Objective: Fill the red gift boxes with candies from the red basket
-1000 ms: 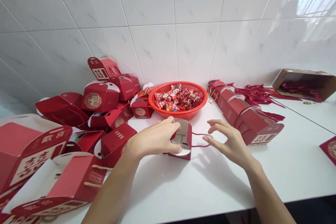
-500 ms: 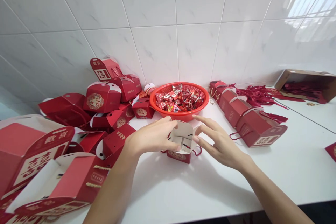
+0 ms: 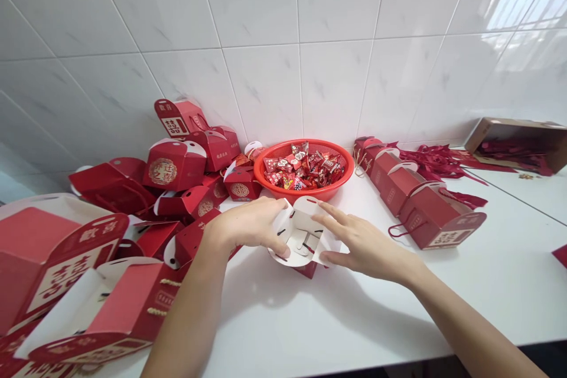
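A small red paper gift box (image 3: 305, 242) stands on the white table between my hands, its white inside facing up and its top flaps spread outward. My left hand (image 3: 252, 227) holds the left flap, thumb on the inner side and fingers behind it. My right hand (image 3: 358, 239) has the right flap between thumb and fingers. Ends of dark cord show inside the box, which holds nothing else that I can see. Just behind it sits a red plastic basket (image 3: 310, 194) with wrapped candies (image 3: 305, 168) in red packets.
Open red gift boxes (image 3: 175, 165) are heaped on the left. A row of closed red boxes (image 3: 436, 212) runs along the right, beside dark red ribbons (image 3: 427, 162). At the far right is a cardboard box (image 3: 522, 124) with more ribbon. A tiled wall (image 3: 261, 82) backs the table (image 3: 354, 331).
Both hands have pulled the gift box's flaps outward, so its mouth is wider. My left hand has shifted slightly left, and the side cord loops are now mostly covered.
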Motion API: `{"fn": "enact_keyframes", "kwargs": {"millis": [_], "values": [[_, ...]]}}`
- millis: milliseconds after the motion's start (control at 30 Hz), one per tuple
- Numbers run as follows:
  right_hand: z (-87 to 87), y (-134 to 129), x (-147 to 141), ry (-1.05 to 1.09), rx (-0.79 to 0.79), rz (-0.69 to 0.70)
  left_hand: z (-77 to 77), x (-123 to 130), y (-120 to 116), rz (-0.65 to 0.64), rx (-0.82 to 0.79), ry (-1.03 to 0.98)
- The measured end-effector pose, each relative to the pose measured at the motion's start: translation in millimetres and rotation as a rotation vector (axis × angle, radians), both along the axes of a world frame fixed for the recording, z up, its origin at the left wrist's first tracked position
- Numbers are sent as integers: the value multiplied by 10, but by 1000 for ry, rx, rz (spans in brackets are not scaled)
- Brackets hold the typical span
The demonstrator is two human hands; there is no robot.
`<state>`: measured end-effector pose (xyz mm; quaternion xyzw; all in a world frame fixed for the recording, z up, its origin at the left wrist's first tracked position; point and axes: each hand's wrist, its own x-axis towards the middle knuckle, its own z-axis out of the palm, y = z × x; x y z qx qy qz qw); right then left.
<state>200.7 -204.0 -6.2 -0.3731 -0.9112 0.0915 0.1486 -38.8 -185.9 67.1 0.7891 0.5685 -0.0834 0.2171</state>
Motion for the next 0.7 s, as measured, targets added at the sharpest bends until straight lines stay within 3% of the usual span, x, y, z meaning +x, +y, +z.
{"fn": "enact_keyframes", "kwargs": {"millis": [300, 567, 700], "values": [[-54, -15, -15, -103, -171, -95, -70, -105, 169, 80, -48, 79], [-134, 52, 4, -107, -135, -247, -163, -56, 235, 164, -62, 35], [-109, 75, 46, -28, -98, -210, -151, -64, 216, 128, 11, 50]]}}
